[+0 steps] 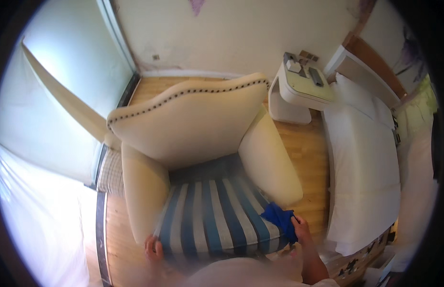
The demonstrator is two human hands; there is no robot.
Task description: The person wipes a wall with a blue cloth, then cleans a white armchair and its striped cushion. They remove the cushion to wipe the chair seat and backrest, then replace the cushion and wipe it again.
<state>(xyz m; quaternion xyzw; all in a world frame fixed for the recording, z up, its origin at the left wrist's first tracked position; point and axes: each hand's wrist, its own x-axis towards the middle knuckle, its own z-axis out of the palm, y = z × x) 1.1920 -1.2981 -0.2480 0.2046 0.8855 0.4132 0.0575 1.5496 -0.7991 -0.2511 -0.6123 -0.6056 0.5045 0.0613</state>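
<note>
A cream upholstered armchair (193, 122) with a curved, studded back stands before me. Its striped seat cushion (216, 215) in blue, teal and pale grey juts out past the front of the arms. My left hand (154, 248) grips the cushion's front left corner, fingers curled over the edge. A crumpled blue cloth (279, 219) lies over the front right corner, and my right hand (301, 229) holds its outer edge beside the cushion.
Right of the armchair stands a white bedside table (306, 84) with a remote and small boxes on top. A bed with white bedding (365, 172) runs along the right. A checked cushion (111, 172) lies on the left, near pale curtains (46, 215) and a glass door. The floor (301, 143) is wooden.
</note>
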